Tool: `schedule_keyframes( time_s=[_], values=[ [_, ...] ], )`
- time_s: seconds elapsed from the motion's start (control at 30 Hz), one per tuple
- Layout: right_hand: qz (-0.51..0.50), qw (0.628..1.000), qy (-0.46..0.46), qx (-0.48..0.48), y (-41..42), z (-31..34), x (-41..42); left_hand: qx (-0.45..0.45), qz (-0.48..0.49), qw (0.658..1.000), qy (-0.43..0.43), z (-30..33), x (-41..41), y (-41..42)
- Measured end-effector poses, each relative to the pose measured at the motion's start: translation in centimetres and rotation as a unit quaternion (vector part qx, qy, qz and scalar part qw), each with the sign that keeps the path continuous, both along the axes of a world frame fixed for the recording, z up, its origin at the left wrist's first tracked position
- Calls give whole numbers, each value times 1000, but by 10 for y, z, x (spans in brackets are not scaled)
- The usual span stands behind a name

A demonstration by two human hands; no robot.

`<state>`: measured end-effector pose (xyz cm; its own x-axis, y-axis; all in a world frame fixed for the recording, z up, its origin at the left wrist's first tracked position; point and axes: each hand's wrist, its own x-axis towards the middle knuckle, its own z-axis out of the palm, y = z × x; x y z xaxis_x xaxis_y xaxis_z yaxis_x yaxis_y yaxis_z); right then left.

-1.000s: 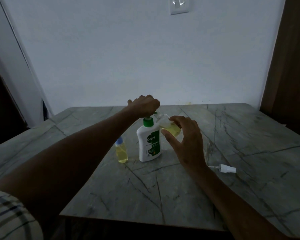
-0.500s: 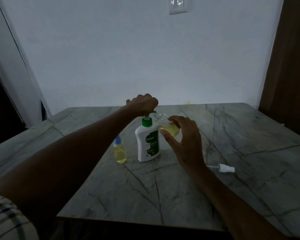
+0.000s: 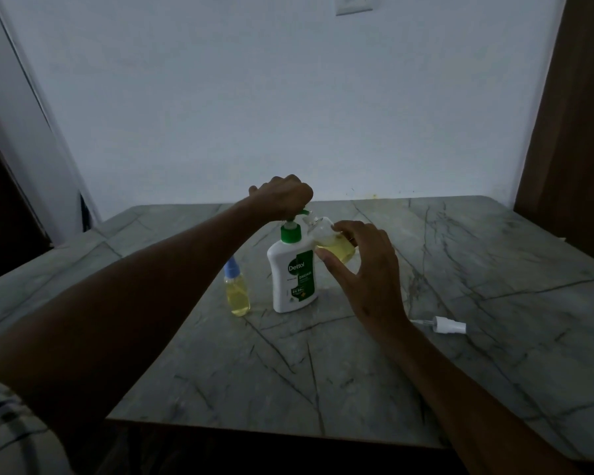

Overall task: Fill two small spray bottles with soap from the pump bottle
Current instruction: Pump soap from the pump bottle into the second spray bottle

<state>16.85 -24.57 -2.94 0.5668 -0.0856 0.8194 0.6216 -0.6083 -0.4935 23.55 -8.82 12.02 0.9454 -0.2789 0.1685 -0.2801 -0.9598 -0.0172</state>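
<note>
We see a grey marble-patterned table (image 3: 374, 371) set against a pale wall (image 3: 254, 97), with the white pump bottle (image 3: 290, 279) standing upright a little left of the table's middle, nearer the far edge than the near one. It has a green collar and a green label reading Dettol. Our left hand (image 3: 282, 197) sits on top of its green pump head, fingers curled down over the pump so that most of the head is hidden; only the spout tip shows at the right of the fist.

Our right hand (image 3: 360, 269) grips the open spray bottle (image 3: 333, 243), a small clear one with yellow liquid in its lower part. The thumb is on its near side and the fingers wrap the far side. The bottle is tilted, its bare neck leaning left and up toward the pump spout, and it is held off the table, just right of the pump bottle's shoulder. Whether neck and spout touch we cannot tell.

The capped spray bottle (image 3: 237, 291) stands upright on the table just left of the pump bottle, apart from it, yellow liquid inside and a blue cap on top.

A white spray nozzle (image 3: 448, 325) with its thin tube lies flat toward the right edge of the table, beside our right wrist
</note>
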Motion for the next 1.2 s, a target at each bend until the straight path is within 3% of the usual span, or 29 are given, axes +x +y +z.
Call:
schedule_keyframes(
  time_s=[0.2,0.63,1.2],
  values=[
    [7,1000,7,10,1,2,-1,31,1,999,-10,-7,4,-2],
    [7,1000,6,11,-2,3,-4,-10,-5,1000,25,3,-1,0],
    [3,1000,19,6,-1,2,-2,-24,-7,1000,10,1,2,1]
  ],
)
